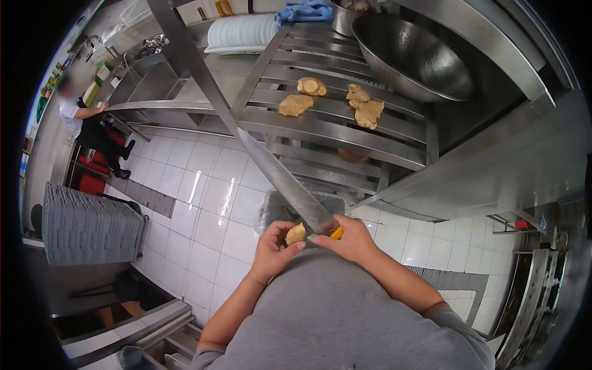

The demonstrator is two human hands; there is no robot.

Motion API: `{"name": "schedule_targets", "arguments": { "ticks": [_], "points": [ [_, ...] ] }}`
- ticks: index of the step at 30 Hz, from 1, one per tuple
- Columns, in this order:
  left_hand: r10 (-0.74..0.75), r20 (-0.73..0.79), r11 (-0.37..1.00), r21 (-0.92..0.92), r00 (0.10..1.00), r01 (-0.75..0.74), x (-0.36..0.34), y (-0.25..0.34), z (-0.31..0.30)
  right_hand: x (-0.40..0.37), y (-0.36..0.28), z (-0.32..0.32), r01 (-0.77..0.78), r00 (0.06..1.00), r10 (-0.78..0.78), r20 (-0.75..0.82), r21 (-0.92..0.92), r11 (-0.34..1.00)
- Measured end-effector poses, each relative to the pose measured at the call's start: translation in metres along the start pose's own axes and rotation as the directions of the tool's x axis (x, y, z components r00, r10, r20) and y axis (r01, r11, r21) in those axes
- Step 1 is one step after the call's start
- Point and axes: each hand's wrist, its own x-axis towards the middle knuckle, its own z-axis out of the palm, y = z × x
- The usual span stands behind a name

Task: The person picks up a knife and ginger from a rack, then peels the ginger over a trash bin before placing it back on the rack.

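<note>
A piece of ginger root (296, 234) with a pale peeled face is held in the curled fingers of my left hand (271, 248), in front of my belly. Close beside it, my right hand (354, 242) is closed round a small tool with a yellow handle (337, 232). Its working end points towards the ginger, but my fingers cover too much to tell its kind. On the slatted steel rack (345, 134) ahead lie more pieces of ginger (295, 105). Below my hands stands a bin with a clear plastic liner (269, 209).
A steel post (213, 86) slants down in front of my hands. A large colander (413, 58) sits at the rack's back right, near a blue cloth (303, 12) and stacked white plates (242, 32). Another person (92, 126) stands at the far-left sink, beyond stacked grey crates (92, 225).
</note>
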Motion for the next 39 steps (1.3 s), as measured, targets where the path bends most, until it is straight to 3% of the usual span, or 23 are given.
{"name": "schedule_targets", "arguments": {
  "ticks": [3, 13, 19, 24, 28, 39],
  "points": [
    [-0.012, 0.023, 0.999, 0.042, 1.0, 0.011, -0.002, 0.007, 0.003, 0.003, -0.001, 0.003, 0.045, 0.999, -0.045, 0.001, 0.065, 0.997],
    [0.064, 0.017, 0.998, 0.012, 0.998, -0.064, -0.01, 0.013, 0.015, -0.002, 0.003, 0.007, 0.044, 0.997, -0.045, -0.067, -0.017, 0.999],
    [0.138, -0.012, 0.978, 0.162, 0.99, -0.134, -0.013, 0.013, 0.019, -0.007, 0.004, 0.01, 0.034, 0.997, -0.033, -0.064, 0.022, 0.999],
    [0.322, -0.072, 0.893, 0.356, 0.944, -0.277, -0.013, 0.016, 0.027, -0.011, 0.0, 0.008, 0.009, 0.997, -0.009, -0.078, 0.004, 1.0],
    [0.345, -0.075, 0.874, 0.39, 0.936, -0.291, -0.012, 0.019, 0.03, -0.011, 0.006, 0.011, 0.022, 0.996, -0.017, -0.086, 0.055, 0.998],
    [0.353, -0.031, 0.798, 0.531, 0.935, -0.284, -0.017, 0.026, 0.031, -0.01, 0.003, 0.009, -0.005, 1.0, 0.006, 0.023, -0.046, 0.999]
  ]
}}
